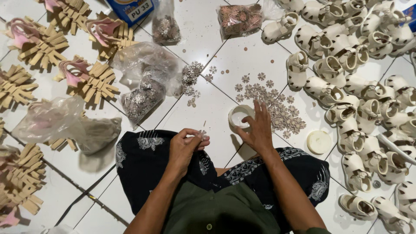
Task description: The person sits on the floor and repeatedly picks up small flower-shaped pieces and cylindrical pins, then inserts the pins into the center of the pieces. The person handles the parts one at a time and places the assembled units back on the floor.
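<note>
Seen from above, a person sits on a white tiled floor [203, 39] with dark patterned cloth over the knees. The left hand [185, 145] hovers above the left knee, its fingers pinched together on something small and thin near the fingertips; what it is cannot be made out. The right hand [259, 130] reaches forward with fingers spread apart, fingertips touching the rim of a small white round tub [239, 115] and the near edge of a loose heap of small flower-shaped trims [277, 108] (pale brown, scattered flat on the tiles). It grips nothing. A white round lid [319, 141] lies just right of that heap. Along the floor's right edge lies a crowded pile of cream-coloured small sandals [359, 82], many cut off by the frame. At the far edge sit clear plastic bags of trims [239, 18], and a blue box [129, 8] is cut off at the top. A second, smaller scatter of trims [190, 76] lies mid-floor, beside a crumpled bag [145, 82] whose contents are hard to read through the plastic. Along the left edge lie tan fanned strap pieces [89, 82], some with pink parts, several partly hidden under another bag [52, 119]. Bare tile stays open between the knees and the tub, and in a band between the two scatters.
</note>
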Motion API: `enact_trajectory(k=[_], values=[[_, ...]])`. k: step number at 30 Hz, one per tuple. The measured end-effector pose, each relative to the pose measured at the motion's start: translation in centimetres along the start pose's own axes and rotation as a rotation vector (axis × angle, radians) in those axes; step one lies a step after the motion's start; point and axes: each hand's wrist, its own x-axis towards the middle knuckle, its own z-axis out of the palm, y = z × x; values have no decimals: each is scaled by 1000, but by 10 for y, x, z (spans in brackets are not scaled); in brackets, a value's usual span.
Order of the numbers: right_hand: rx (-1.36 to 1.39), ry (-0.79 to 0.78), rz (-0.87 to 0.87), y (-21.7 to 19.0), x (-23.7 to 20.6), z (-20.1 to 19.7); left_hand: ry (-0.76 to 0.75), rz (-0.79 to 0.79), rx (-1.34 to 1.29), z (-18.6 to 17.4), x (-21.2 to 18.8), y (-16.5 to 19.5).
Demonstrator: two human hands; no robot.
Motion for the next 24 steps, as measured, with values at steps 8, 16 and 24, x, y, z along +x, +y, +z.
enact_trajectory(k=[8,16,24], values=[[656,84,113,-49,-23,-59,-93,43,-94,10,-8,3],[519,394,-296,-158,-64,-106,-115,186,-53,23,-15,-3],[362,433,-417,-169,-58,-113,-103,289,57,26,-24,-2]])
